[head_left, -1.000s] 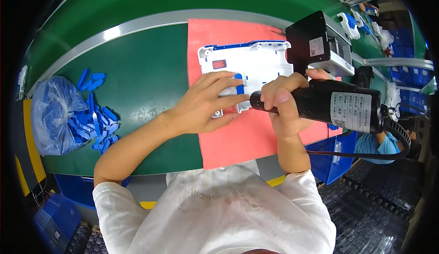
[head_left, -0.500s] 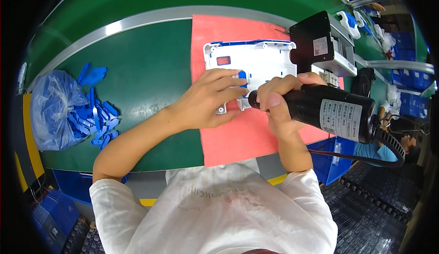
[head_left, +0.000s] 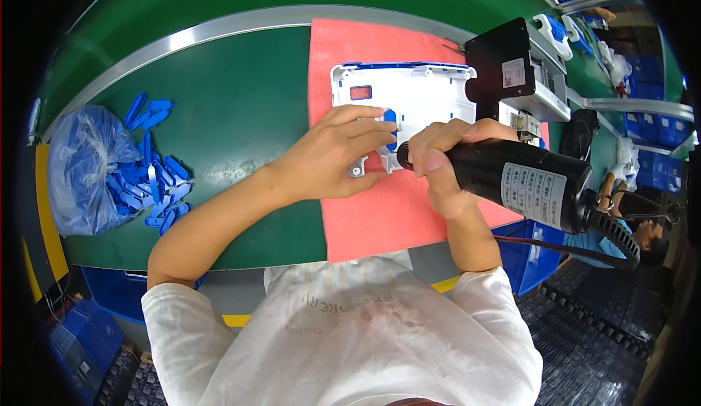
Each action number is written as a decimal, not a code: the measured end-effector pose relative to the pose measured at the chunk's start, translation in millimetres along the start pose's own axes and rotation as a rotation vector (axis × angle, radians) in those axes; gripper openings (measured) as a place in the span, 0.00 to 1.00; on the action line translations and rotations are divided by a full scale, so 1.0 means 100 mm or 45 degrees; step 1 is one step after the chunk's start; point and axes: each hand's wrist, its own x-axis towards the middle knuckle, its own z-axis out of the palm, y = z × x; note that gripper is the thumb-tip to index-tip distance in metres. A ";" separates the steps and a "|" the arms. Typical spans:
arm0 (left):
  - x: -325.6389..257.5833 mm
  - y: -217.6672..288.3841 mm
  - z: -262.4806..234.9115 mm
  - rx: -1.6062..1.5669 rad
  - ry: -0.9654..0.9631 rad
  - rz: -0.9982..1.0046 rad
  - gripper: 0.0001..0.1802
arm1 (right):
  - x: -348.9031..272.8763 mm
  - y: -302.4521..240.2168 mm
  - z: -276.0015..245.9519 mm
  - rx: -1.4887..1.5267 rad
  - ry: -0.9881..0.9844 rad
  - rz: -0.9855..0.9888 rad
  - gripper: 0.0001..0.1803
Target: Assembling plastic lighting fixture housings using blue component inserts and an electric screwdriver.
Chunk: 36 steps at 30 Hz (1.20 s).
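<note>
A green bench (head_left: 219, 114) runs under both hands, and a pink mat (head_left: 380, 209) is spread on it beneath them. On the mat, just beyond the fingertips, a white panel (head_left: 431, 96) with a blue far edge lies flat. A black box (head_left: 507, 70) stands touching the panel's right end, beyond the right hand. Well to the left of the left hand a clear bag (head_left: 80, 165) of blue clips is slumped, with loose clips (head_left: 157, 179) spilled beside it.

The left hand (head_left: 332, 161) is laid palm down on the panel's near edge, fingers spread and slightly curled; a blue clip (head_left: 391, 125) is pressed against the panel under its fingertips. The right hand (head_left: 438, 165) is closed fully around the nose of a black driver (head_left: 526, 183), whose tip is aimed at the panel just beside the left fingertips.

The panel is judged to be light, stiff moulded plastic, smooth enough to slide on a bare top, though the mat should check that; it is best steadied flat by its edge, as it is now, not by its thin tabs. The driver is judged heavy and rigid, and is best gripped near the nose.

The driver's bit and the spot it meets are hidden behind the right fingers. The panel's near edge is covered by both hands. The driver's cord (head_left: 555, 249) is cut off at the lower right, and the bag's contents are blurred.
</note>
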 end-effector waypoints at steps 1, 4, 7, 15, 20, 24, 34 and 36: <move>0.00 0.01 0.00 -0.004 0.016 -0.008 0.25 | 0.00 0.01 0.01 -0.001 0.002 0.000 0.23; 0.01 0.02 0.00 -0.019 0.032 -0.018 0.23 | -0.01 0.01 0.01 0.011 0.010 -0.014 0.23; 0.02 0.02 -0.01 -0.030 0.029 -0.026 0.23 | -0.01 0.02 0.00 -0.038 0.000 -0.022 0.23; 0.00 0.03 -0.04 0.158 -0.070 0.085 0.22 | 0.10 -0.22 -0.25 0.450 0.462 -0.118 0.29; 0.09 0.08 -0.09 0.079 -0.016 0.031 0.20 | 0.12 -0.51 -0.81 0.633 0.105 -0.162 0.26; 0.28 0.21 -0.41 -0.389 0.126 -0.421 0.14 | 0.14 -0.37 -1.01 0.805 0.067 -0.108 0.26; 0.76 0.04 -1.01 -0.780 0.693 -0.842 0.18 | 0.25 -0.06 -0.69 0.888 -0.002 0.119 0.27; 0.86 -0.29 -0.94 -0.156 0.676 -0.738 0.16 | 0.19 0.04 -0.53 0.887 0.077 0.226 0.26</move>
